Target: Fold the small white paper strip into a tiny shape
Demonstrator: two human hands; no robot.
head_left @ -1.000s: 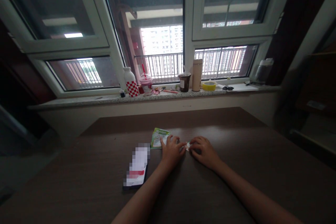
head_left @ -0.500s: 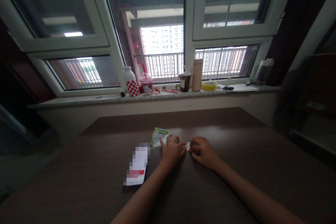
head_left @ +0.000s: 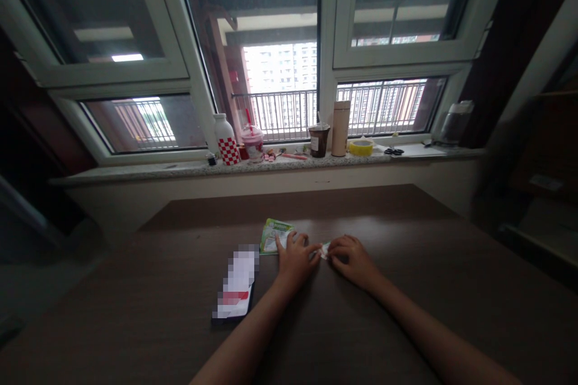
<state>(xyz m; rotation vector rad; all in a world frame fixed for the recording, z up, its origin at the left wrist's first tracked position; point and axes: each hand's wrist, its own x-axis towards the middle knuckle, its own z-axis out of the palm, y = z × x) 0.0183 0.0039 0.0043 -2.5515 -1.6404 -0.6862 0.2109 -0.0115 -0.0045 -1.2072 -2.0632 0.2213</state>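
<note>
A small white piece (head_left: 324,251), too small to make out well, lies between my two hands on the brown table. My left hand (head_left: 295,257) rests with its fingers spread, some of them over the edge of a green and white packet (head_left: 272,237), while its thumb side touches the white piece. From the right, my right hand (head_left: 352,257) pinches the same piece with its fingers bent together. A phone (head_left: 237,283) with a blurred screen lies left of my left forearm.
Behind the table (head_left: 189,216), the window sill (head_left: 180,172) holds a checkered bottle (head_left: 228,147), a pink drink cup (head_left: 253,143), a dark drink cup (head_left: 318,141), a beige flask (head_left: 340,129), yellow tape (head_left: 360,148) and black scissors (head_left: 394,151).
The fingers of my right hand have closed slightly around the white piece. My left hand has stayed in place.
</note>
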